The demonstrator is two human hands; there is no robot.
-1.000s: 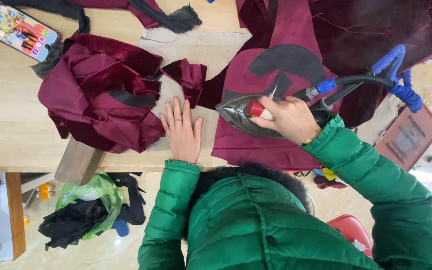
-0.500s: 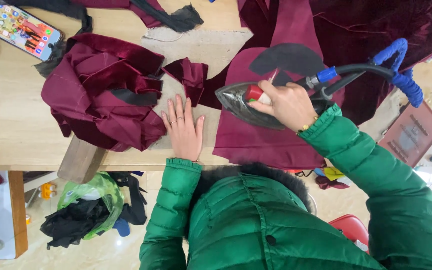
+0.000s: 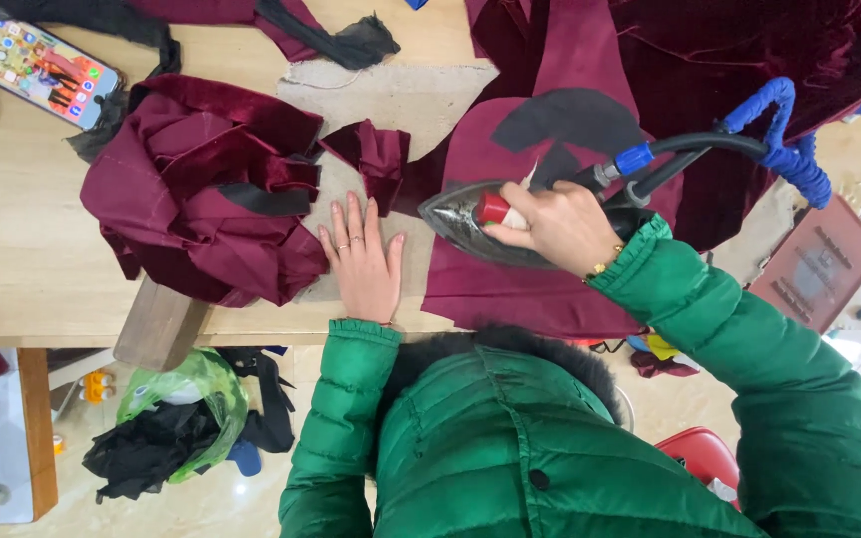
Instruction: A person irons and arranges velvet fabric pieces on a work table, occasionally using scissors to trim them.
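Looking down from the head camera, you see a person in a puffy green jacket (image 3: pixel 510 448) at a wooden table (image 3: pixel 22 249).

The right hand (image 3: pixel 555 227) is wrapped tight around the handle of an iron (image 3: pixel 475 221). The fingers are curled shut on the handle, and the thumb sits by a red knob on top. The iron has a shiny pointed bottom, and its tip points to the left. It rests on a flat dark red cloth (image 3: pixel 510 289) that lies near the table edge, right in front of the person. A black hose (image 3: pixel 710 149) runs from the back of the iron off to the right, where blue wrap (image 3: pixel 784 139) covers it.

The left hand (image 3: pixel 363 261) lies flat on the table, palm down, with the fingers spread open. It holds nothing. It sits just left of the red cloth and the iron tip. There is a ring on one finger.

Left of that hand is a big crumpled pile (image 3: pixel 201 189) of dark red velvet. A small red scrap (image 3: pixel 376 159) lies above the hand. A black patch (image 3: pixel 570 125) sits on the cloth above the iron.

A phone (image 3: pixel 37 70) with a lit screen lies at the far left corner of the table. Under the table, a green bag (image 3: pixel 186 399) holds black scraps on the floor.
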